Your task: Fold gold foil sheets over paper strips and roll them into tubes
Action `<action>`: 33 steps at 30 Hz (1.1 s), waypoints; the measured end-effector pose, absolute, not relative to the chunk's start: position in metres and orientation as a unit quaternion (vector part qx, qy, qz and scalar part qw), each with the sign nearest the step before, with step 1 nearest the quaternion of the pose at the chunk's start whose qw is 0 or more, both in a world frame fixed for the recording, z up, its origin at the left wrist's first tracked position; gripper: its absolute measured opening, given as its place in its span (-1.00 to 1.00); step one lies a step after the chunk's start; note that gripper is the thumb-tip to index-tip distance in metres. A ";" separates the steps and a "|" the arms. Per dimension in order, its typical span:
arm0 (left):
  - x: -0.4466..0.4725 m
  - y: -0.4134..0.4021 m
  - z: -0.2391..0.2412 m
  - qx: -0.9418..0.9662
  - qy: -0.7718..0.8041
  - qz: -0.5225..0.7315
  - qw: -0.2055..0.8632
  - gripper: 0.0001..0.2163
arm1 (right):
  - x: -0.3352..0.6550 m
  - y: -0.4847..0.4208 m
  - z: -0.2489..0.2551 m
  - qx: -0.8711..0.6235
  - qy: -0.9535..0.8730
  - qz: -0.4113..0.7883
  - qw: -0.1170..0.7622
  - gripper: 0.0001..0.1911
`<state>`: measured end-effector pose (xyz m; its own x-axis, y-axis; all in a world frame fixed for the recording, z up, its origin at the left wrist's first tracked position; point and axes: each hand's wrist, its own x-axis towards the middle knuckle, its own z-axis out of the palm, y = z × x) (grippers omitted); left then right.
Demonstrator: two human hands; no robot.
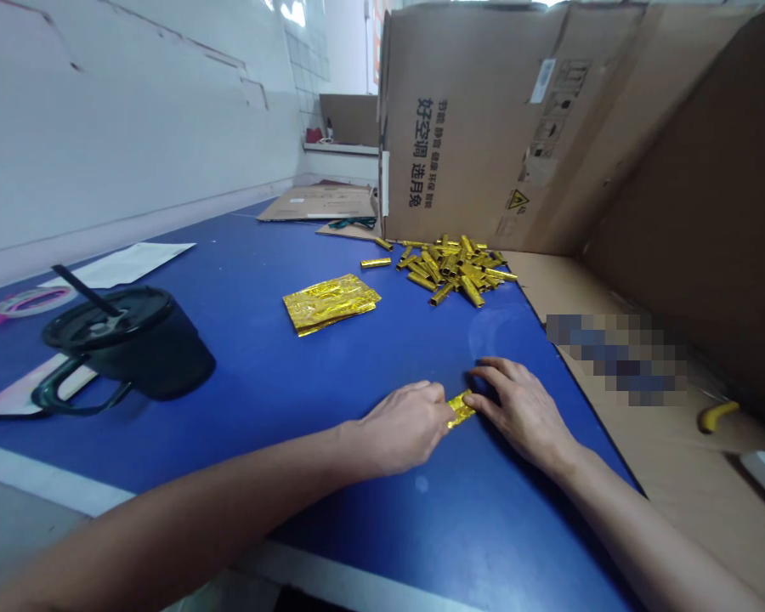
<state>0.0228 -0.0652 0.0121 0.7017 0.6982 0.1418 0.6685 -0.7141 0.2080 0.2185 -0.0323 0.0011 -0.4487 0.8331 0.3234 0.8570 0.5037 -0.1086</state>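
Observation:
My left hand (403, 427) and my right hand (519, 408) lie close together on the blue table (261, 365), near its front edge. Between them both pinch a small piece of gold foil (461, 407), pressed flat against the tabletop. Most of the foil is hidden under my fingers. Farther back, a small stack of flat gold foil sheets (330, 302) rests on the table. Behind and right of it is a pile of several rolled gold foil tubes (454, 268), with one loose tube (376, 263) to its left.
A black mug with a lid and straw (127, 344) stands at the left. A large cardboard box (484, 119) rises behind the pile, with cardboard sheeting (694, 212) along the right. White paper (124, 263) and a tape roll (29, 300) lie at far left.

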 end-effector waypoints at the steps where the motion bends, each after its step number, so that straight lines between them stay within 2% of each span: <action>1: 0.025 -0.067 0.011 0.923 0.366 0.104 0.064 -0.82 | 0.220 -0.030 -0.002 -0.504 -0.846 -0.032 0.168 -0.66; 5: 0.028 -0.072 0.009 0.924 0.358 0.120 0.057 -0.86 | 0.225 -0.023 -0.010 -0.515 -0.843 -0.014 0.155 -0.59; 8: 0.026 -0.072 0.008 0.922 0.347 0.149 0.079 -0.77 | 0.224 -0.022 -0.011 -0.518 -0.843 0.000 0.147 -0.56; 14: 0.023 -0.069 0.011 0.938 0.322 0.122 0.046 -0.82 | 0.224 -0.020 -0.008 -0.523 -0.842 0.038 0.128 -0.53; 18: 0.025 -0.071 0.017 0.936 0.332 0.103 0.050 -0.82 | 0.224 -0.011 -0.006 -0.516 -0.847 0.065 0.110 -0.44; 24: 0.035 -0.079 0.010 0.932 0.346 0.104 0.024 -0.76 | 0.215 0.014 -0.006 -0.503 -0.849 0.088 0.133 -0.28; 28: 0.040 -0.084 0.004 0.931 0.342 0.123 -0.013 -0.70 | 0.210 0.021 -0.006 -0.487 -0.857 0.103 0.130 -0.29; 33: 0.039 -0.087 0.003 0.927 0.355 0.119 0.016 -0.64 | 0.210 0.019 -0.007 -0.485 -0.859 0.101 0.130 -0.31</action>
<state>0.0389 -0.0871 0.0030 0.7194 0.6624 0.2088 0.6548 -0.7471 0.1142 0.2096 0.0195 -0.0070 -0.4961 0.8593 0.1244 0.8068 0.5091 -0.2997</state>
